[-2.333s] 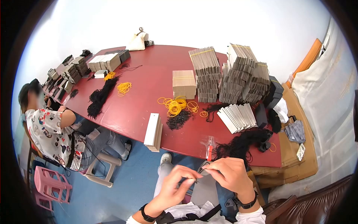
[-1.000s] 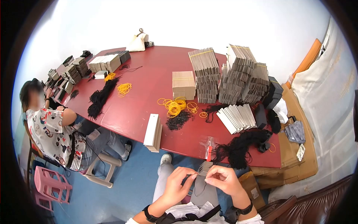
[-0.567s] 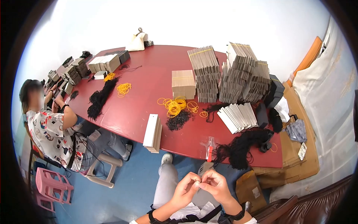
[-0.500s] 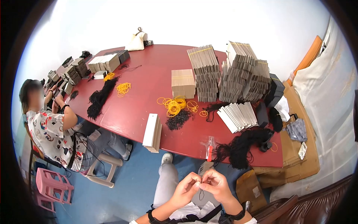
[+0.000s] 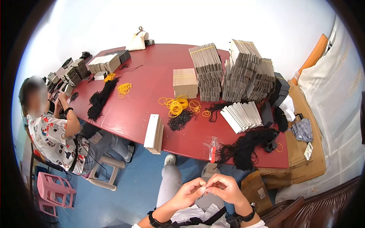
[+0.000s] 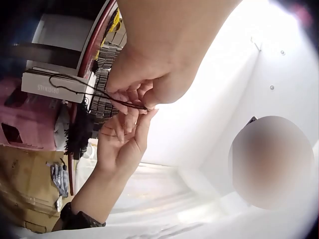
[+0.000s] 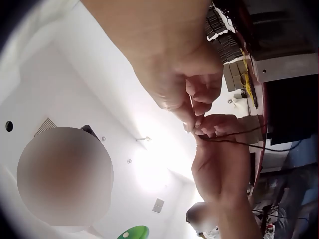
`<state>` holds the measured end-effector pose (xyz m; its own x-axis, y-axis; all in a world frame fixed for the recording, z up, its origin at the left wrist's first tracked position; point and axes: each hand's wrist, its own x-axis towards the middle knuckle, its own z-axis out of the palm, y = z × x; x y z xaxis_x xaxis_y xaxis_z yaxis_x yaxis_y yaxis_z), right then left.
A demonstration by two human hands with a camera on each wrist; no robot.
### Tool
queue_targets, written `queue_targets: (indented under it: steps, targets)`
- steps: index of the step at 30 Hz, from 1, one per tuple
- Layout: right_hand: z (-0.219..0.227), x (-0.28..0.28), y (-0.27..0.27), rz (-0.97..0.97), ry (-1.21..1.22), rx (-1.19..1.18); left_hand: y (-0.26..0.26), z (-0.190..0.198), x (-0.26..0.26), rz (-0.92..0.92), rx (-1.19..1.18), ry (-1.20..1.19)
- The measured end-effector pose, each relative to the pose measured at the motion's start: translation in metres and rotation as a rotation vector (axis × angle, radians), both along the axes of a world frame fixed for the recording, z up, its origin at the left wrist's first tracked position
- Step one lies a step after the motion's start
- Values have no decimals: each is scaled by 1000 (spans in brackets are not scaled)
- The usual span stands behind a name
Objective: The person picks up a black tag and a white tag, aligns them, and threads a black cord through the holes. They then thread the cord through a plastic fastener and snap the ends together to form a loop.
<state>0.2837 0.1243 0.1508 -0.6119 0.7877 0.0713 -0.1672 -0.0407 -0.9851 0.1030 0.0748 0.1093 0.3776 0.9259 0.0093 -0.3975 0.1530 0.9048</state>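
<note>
Above the lap in the head view, my left hand (image 5: 189, 193) and right hand (image 5: 225, 189) meet fingertip to fingertip. Between them they pinch a thin black cord (image 6: 79, 80), which trails away as a loop in the left wrist view. The right wrist view shows two strands of the cord (image 7: 239, 143) running out from the pinched fingertips; the spot between the fingers is hidden. Just beyond the hands lies a fanned stack of grey cards (image 5: 210, 169) at the lap. In the left wrist view, a pale card face (image 6: 52, 85) with printed lettering shows behind the cord.
The red table (image 5: 137, 102) holds banded card stacks (image 5: 207, 72), a white card stack (image 5: 153, 133), fanned white cards (image 5: 241, 117), yellow rubber bands (image 5: 175, 107), small black pieces (image 5: 180, 121) and black cord bundles (image 5: 245, 150). Another person (image 5: 53, 125) sits at the left.
My hands came off the cards at the lap, drew apart with the cord, then brought their fingertips together. The cord's hanging loop no longer shows in the head view. The seated person's forearms have risen.
</note>
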Motion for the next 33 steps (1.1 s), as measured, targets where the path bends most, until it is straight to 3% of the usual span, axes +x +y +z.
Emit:
queue_targets:
  steps: [4, 6, 19, 22, 24, 27, 33]
  targets:
    - [-6, 5, 5, 2, -126, 137, 1, 8, -3, -48, -96, -104]
    - [-6, 4, 6, -45, -133, 246, 1, 14, -1, 17, -99, -89]
    - [-8, 5, 5, -118, -102, 216, 3, 17, 7, 180, -96, -78]
    - [-4, 6, 4, -118, -139, 247, 3, 16, 5, 215, -19, 62]
    - [-2, 7, 5, -135, -162, 273, 5, 26, 3, 310, 121, 320]
    - [-5, 8, 7, -181, -189, 290, 6, 31, -2, 413, 104, 481]
    - [-10, 1, 4, -271, -276, 380, 8, 12, -12, 416, 24, 526]
